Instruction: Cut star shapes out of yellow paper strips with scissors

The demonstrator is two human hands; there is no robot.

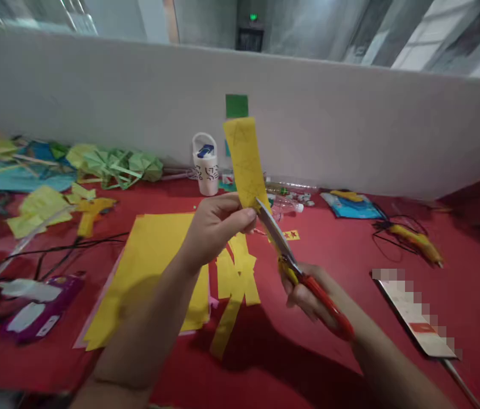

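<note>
My left hand (222, 224) pinches the lower end of a yellow paper strip (246, 162), which stands upright and bears faint drawn star outlines. In my right hand (308, 292) is a pair of scissors (282, 241) with red handles, my fingers wrapped round the grips. The blade tips meet the strip near its lower right edge, close to my left thumb. Below my hands, yellow paper scraps (240, 270) lie on the red table (291, 369). Left of them rests a stack of yellow paper sheets (154, 267).
On the left are a yellow glue gun (90, 215), a purple power strip (44, 307) and folded green paper (120, 165). A white tumbler (208, 170) stands by the back wall. To the right lie another glue gun (416, 241), a blue packet (353, 204) and a phone (418, 324).
</note>
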